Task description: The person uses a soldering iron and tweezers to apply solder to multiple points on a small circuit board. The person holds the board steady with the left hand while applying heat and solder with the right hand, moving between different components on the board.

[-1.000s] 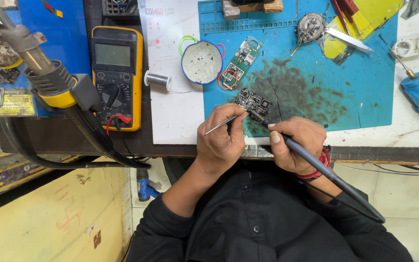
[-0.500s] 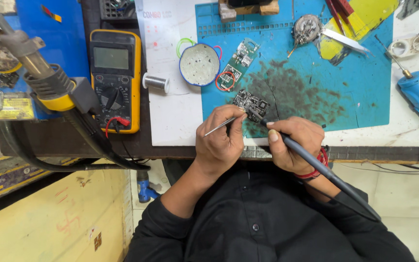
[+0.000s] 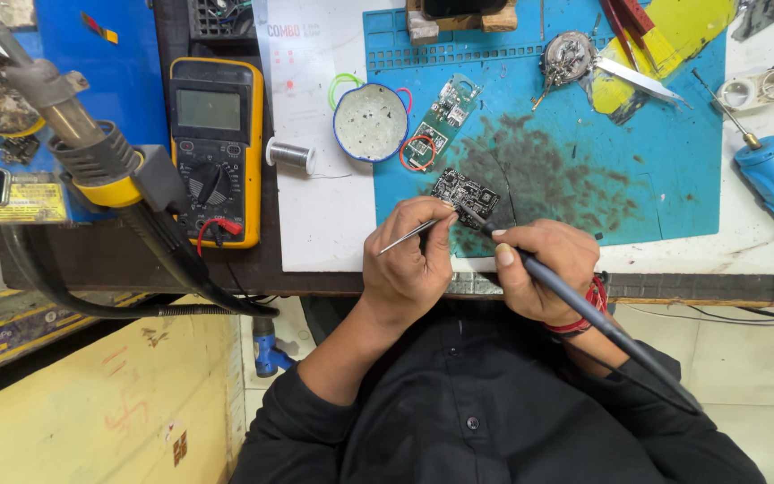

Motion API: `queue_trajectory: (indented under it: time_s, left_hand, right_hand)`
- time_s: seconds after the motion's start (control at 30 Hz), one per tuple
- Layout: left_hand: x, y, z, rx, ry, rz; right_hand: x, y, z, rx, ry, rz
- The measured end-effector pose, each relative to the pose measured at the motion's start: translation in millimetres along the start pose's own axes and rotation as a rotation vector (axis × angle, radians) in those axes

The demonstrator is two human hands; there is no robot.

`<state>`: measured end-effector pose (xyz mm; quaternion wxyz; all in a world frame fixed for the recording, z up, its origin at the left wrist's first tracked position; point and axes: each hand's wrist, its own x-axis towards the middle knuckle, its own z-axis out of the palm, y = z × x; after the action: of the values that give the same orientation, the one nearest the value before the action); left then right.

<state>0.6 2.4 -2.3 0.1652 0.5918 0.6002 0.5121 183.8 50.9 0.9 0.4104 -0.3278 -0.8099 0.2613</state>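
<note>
A small dark circuit board (image 3: 465,193) on the blue mat (image 3: 665,179) is being soldered: tweezers (image 3: 409,237) are pinched by the left hand (image 3: 408,264), the soldering iron (image 3: 575,300) by the right hand (image 3: 539,269); the work appears unfinished.

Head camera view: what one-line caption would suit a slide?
Left hand pinches tweezers, right hand holds a soldering iron at a small black circuit board on a blue mat.

Left hand (image 3: 408,260): fingers curled in a pinch, forearm bare | Right hand (image 3: 537,269): closed in a pen-like grip, thumb extended, wrist apparently bent | Both forearms converge; dark sleeves pushed up.
</note>
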Motion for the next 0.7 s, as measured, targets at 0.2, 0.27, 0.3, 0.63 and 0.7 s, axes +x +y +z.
queue_trajectory:
  time_s: [0.2,0.27,0.3,0.63,0.7]
  left_hand:
    - [1.0,-1.3,0.7,-0.011,0.006,0.02]
    - [-0.5,-0.9,0.1,-0.003,0.006,0.014]
    - [-1.3,-0.3,-0.3,0.0,0.008,0.007]
    - [-1.0,-2.3,1.4,-0.017,0.012,0.003]
    - [-0.9,-2.9,1.4,-0.013,0.011,0.008]
  right_hand:
    - [1.6,-1.7,-1.5,-0.022,-0.005,-0.008]
    - [1.4,-2.3,-1.0,-0.031,-0.019,-0.01]
    - [1.1,-2.8,-0.8,-0.028,-0.021,-0.01]
    - [1.1,0.2,1.1,0.015,0.005,-0.038]
    - [1.0,0.4,0.6,-0.002,0.004,-0.038]
